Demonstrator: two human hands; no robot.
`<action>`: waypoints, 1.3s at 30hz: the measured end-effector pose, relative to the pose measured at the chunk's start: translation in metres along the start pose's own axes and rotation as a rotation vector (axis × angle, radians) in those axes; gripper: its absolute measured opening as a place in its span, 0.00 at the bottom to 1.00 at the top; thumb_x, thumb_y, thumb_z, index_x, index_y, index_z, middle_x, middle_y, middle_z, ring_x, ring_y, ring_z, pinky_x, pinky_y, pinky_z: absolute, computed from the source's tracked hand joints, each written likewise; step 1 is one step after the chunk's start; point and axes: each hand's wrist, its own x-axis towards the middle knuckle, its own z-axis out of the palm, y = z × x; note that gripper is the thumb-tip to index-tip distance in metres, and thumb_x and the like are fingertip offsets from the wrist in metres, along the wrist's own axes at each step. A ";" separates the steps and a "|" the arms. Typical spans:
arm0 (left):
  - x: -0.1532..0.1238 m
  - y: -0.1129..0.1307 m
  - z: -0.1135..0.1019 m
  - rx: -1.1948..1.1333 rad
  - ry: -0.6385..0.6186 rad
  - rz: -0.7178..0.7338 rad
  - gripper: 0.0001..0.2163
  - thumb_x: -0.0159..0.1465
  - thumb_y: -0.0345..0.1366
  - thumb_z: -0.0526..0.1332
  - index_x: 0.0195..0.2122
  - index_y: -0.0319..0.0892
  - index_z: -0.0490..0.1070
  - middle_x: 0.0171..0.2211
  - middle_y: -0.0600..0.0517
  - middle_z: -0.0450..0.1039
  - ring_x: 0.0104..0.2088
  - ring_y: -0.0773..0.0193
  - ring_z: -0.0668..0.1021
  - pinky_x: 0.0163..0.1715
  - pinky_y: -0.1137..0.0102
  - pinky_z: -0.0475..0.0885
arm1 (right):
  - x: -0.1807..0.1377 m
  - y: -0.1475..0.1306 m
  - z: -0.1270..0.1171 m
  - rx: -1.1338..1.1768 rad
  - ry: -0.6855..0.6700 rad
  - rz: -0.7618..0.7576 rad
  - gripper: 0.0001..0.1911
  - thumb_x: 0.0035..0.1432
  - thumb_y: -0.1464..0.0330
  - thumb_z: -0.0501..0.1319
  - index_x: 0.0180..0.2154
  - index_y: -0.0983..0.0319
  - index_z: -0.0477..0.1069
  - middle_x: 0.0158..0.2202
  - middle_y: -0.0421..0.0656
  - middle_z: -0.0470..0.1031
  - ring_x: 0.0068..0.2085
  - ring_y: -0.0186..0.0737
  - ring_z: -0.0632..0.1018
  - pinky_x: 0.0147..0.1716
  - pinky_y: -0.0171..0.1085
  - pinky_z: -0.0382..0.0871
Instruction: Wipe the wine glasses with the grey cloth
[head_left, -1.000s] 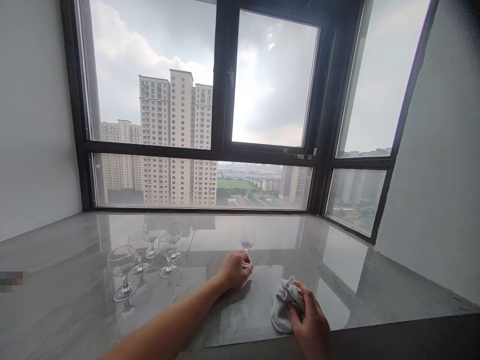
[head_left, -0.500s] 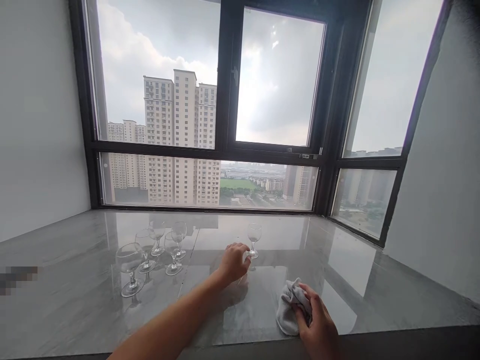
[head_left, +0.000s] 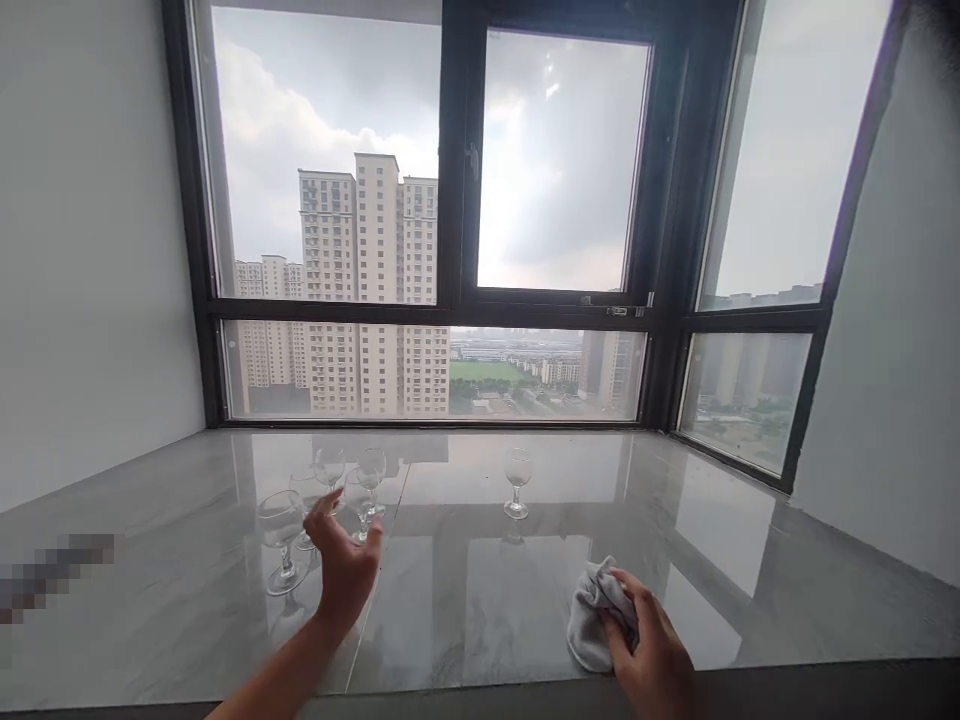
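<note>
A person's left hand (head_left: 343,562) hung spread-fingered above a polished grey marble surface (head_left: 480,600), its palm turned toward a cluster of clear stemmed glasses (head_left: 330,500) at the left of the scene. The nearest of them, a large round-bowled glass (head_left: 282,540), stood upright just left of the hand, apart from it. Behind the fingers stood several smaller glasses, partly hidden, among them one small glass (head_left: 370,478) upright just beyond the fingertips; whether the hand touched any of them could not be told. All were transparent and colourless, each with a short stem and a flat round foot, mirrored faintly in the glossy stone. A single small glass (head_left: 517,482) stood alone farther right, well apart from the cluster and from both hands. At the near right edge, the right hand (head_left: 652,655) was curled around a crumpled grey-white cloth (head_left: 592,620) lying bunched on the surface. Beyond, a dark-framed window (head_left: 457,200) showed pale tower blocks (head_left: 367,280) under a clouded sky.
</note>
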 end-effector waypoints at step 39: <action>-0.058 0.114 0.125 -0.349 -1.178 0.281 0.07 0.59 0.27 0.56 0.29 0.42 0.72 0.31 0.49 0.76 0.34 0.60 0.76 0.36 0.69 0.66 | 0.001 -0.016 -0.010 0.027 0.030 0.048 0.17 0.62 0.67 0.55 0.54 0.54 0.64 0.49 0.45 0.76 0.47 0.46 0.79 0.41 0.41 0.76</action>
